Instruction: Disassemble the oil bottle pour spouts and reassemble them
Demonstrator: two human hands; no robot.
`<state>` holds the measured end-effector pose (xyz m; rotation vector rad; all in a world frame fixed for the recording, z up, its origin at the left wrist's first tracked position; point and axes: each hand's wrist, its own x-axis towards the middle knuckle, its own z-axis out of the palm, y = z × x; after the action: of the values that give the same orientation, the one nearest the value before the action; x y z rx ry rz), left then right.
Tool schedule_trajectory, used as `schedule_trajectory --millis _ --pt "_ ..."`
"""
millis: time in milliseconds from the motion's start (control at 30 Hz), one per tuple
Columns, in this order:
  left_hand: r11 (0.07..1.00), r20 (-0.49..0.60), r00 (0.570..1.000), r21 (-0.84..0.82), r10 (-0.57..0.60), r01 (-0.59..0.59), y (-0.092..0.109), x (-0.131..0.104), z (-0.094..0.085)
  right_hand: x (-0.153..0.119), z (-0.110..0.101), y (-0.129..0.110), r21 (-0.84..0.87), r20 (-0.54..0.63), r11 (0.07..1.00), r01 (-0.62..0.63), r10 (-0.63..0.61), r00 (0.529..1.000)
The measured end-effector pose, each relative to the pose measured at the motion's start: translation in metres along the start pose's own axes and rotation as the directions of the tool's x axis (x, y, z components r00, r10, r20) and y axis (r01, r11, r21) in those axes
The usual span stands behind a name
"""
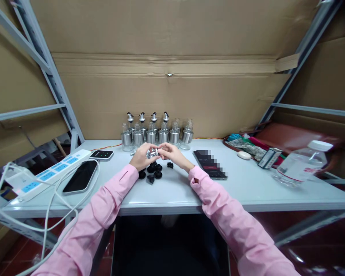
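Observation:
My left hand [143,156] and my right hand [172,154] meet above the middle of the table, fingers closed round a small silvery part [156,152] that both touch. Other shiny pieces lie under the left fingers, partly hidden. Just below the hands sit several black round caps [158,174] and a small cluster of black bits [170,165]. Behind them stand rows of glass bottles with metal sleeves [138,137]. Several bottles in the back row carry silver pourer tops with black tips [154,116].
At left are a white power strip [54,172] with cables, a phone [81,177] and a small black-faced device [101,154]. To the right lie another phone [208,164], a white oval object [244,155], a small box [269,158] and a large plastic bottle [303,165].

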<state>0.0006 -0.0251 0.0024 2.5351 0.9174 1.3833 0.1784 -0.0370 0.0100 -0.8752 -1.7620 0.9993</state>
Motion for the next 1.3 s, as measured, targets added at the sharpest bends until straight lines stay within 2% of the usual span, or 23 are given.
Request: schedule_trajectory --millis 100,233,400,500,633,767,900,1067,1300 --pt "0.986 0.054 0.994 0.128 0.099 -0.106 0.0 0.001 -0.006 0.0 -0.001 -0.003 0.08 0.045 0.996 -0.048 0.044 0.998" --pt "0.976 0.135 0.984 0.172 0.114 -0.137 0.004 0.006 -0.015 0.0 -0.003 -0.008 0.116 0.11 0.993 -0.023 0.01 0.994" --pt "0.999 0.111 0.994 0.051 -0.004 -0.002 0.004 0.009 -0.018 0.003 -0.001 -0.005 0.041 0.064 0.995 0.09 -0.092 0.994" --pt "0.982 0.143 0.979 -0.104 -0.142 0.157 0.002 0.008 -0.016 0.002 0.001 -0.003 -0.151 0.008 0.971 0.187 -0.188 0.982" --pt "0.903 0.172 0.942 -0.279 -0.287 0.326 0.005 0.009 -0.015 -0.003 0.002 -0.006 -0.403 -0.02 0.86 0.313 -0.35 0.936" --pt "0.848 0.156 0.935 -0.394 -0.319 0.355 0.009 0.013 -0.017 -0.005 0.005 -0.009 -0.508 0.0 0.737 0.446 -0.518 0.855" --pt "0.837 0.127 0.933 -0.414 -0.337 0.359 0.011 0.016 -0.019 -0.004 0.007 -0.008 -0.598 0.064 0.602 0.529 -0.622 0.78" --pt "0.794 0.143 0.917 -0.462 -0.373 0.395 0.01 0.019 -0.02 -0.005 0.006 -0.011 -0.719 0.152 0.466 0.516 -0.619 0.771" --pt "0.744 0.149 0.904 -0.522 -0.401 0.416 0.008 0.021 -0.02 -0.006 0.009 -0.017 -0.805 0.2 0.344 0.483 -0.609 0.768"
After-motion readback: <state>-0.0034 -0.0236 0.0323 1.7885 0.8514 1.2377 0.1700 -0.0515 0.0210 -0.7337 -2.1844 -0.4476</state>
